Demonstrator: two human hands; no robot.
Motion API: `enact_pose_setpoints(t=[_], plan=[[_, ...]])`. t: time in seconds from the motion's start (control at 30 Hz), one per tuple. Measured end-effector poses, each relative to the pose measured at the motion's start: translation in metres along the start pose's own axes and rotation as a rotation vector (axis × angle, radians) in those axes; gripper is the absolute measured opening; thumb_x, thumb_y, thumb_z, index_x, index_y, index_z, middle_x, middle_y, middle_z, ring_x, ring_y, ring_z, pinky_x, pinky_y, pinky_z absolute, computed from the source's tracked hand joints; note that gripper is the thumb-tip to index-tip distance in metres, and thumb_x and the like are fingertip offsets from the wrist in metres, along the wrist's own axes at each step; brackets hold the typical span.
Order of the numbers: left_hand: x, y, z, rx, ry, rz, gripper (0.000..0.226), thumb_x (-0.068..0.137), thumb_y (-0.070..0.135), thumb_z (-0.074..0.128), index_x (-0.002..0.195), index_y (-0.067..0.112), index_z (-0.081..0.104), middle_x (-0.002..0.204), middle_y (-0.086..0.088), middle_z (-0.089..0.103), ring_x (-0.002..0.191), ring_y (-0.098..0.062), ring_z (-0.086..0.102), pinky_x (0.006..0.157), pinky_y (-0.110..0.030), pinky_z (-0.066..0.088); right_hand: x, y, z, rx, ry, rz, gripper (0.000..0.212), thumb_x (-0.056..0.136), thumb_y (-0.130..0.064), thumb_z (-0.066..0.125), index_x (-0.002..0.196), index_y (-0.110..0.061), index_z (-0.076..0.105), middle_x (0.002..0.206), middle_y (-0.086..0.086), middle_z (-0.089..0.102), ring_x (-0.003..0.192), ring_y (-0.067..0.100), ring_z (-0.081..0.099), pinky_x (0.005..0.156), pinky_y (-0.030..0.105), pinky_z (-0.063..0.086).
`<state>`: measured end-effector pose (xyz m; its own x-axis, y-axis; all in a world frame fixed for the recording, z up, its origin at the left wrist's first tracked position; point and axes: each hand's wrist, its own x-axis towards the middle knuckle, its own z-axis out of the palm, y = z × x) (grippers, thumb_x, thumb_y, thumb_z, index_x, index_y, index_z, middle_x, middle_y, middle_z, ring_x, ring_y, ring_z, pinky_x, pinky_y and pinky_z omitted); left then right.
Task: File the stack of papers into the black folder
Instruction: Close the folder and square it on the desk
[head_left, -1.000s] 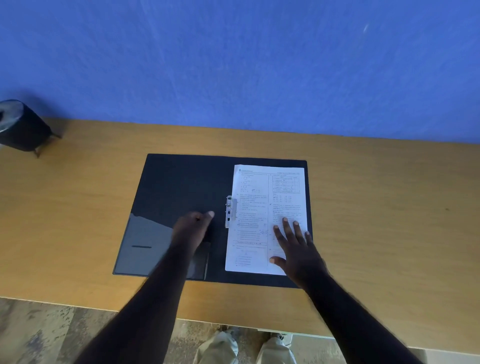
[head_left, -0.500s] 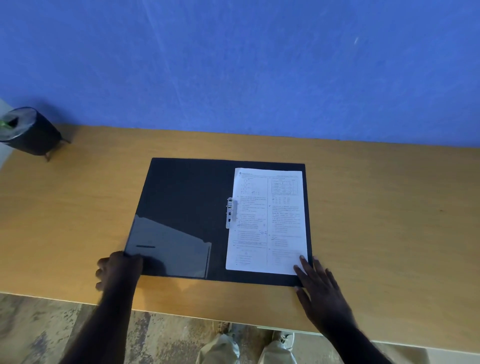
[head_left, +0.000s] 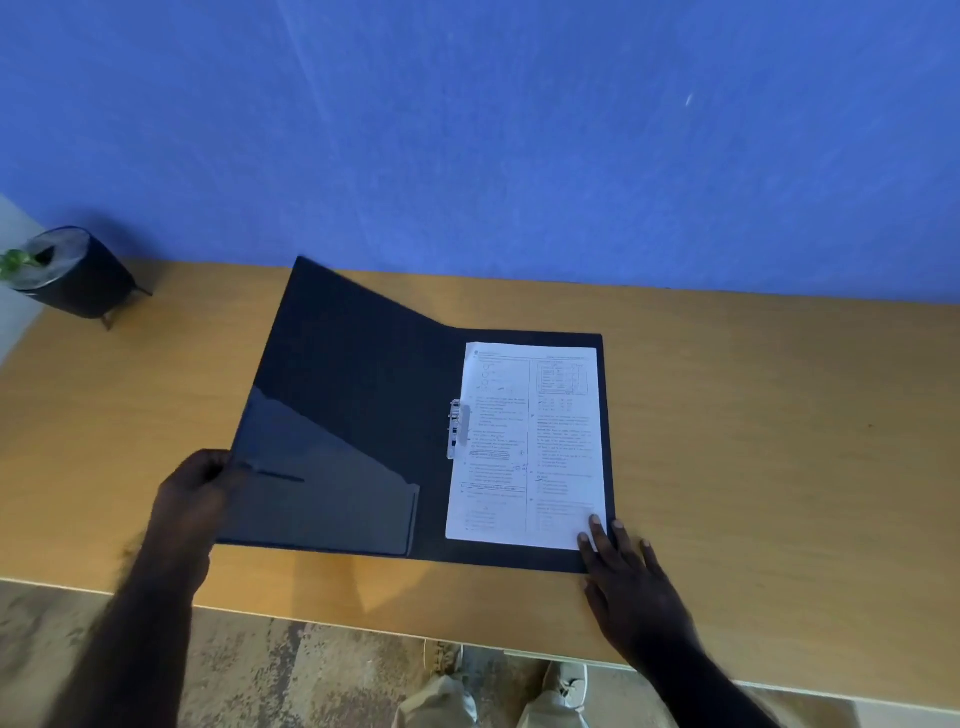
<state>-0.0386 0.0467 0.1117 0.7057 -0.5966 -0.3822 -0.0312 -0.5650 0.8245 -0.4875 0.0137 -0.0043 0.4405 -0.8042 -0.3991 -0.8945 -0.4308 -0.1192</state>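
Papers (head_left: 527, 447) inside black folder (head_left: 358, 395) (half-raised)

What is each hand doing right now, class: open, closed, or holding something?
Left hand: closed on the folder cover, lifting it.
Right hand: open, flat on the papers corner.
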Motion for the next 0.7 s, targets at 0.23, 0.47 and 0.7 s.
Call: enact_pose_setpoints(t=[0.23,0.47,0.7], plan=[[-0.080,0.039,0.044,-0.144,-0.697,0.079,0.049,0.072,0.012,0.066,0.120,0.021,0.059,0.120,-0.004,0.069,0.108,-0.023,0.066,0.083,-0.045,0.050,0.001,0.004,0.013,0.001,0.036,-0.026,0.060,0.090,-0.040,0.037,0.135,-0.013,0.065,0.150,0.007,0.056,0.133,0.034,0.057,0.101,0.050,0.051],[-0.152,0.046,0.178,0.245,-0.563,0.220,0.050,0.066,0.040,0.072,0.109,0.036,0.047,0.110,0.018,0.059,0.102,-0.003,0.059,0.083,-0.027,0.052,0.005,0.011,0.024,0.038,-0.038,-0.061,0.065,0.098,-0.038,0.050,0.158,-0.019,0.032,0.169,0.003,0.016,0.154,0.034,0.021,0.120,0.052,0.026],[-0.186,0.015,0.295,0.677,-0.498,0.342,0.067,0.081,0.043,0.069,0.136,0.022,0.036,0.161,0.006,0.016,0.150,-0.028,0.016,0.109,-0.053,0.041,0.010,0.019,0.033,0.032,-0.066,-0.120,0.066,0.096,-0.040,0.025,0.159,-0.021,0.029,0.164,0.008,0.033,0.153,0.033,0.027,0.123,0.052,0.018]])
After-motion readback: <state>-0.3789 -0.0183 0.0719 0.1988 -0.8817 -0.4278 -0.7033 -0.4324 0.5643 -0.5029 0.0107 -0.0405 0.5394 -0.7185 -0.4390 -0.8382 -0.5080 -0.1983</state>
